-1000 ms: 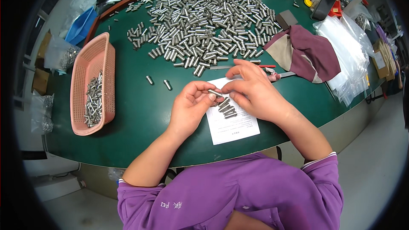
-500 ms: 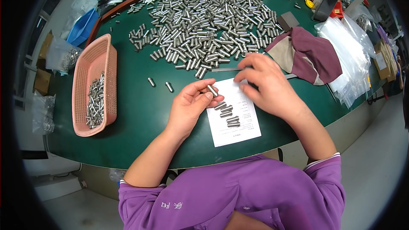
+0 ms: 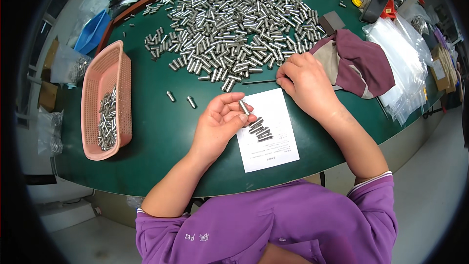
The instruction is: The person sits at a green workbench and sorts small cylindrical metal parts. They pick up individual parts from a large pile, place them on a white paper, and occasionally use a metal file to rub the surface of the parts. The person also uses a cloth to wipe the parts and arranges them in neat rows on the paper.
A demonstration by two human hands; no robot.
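Pinched a pin [image 3: 245, 108] in the left hand [image 3: 219, 121], nearer the counter's [image 3: 163, 149] front edge; curled the right hand [image 3: 307, 82] by a thin strip [image 3: 259, 82] (could not tell if holding).

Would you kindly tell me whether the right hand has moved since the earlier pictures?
Yes: judged against the white paper, the right hand has moved rightward and forward, toward the maroon cloth.
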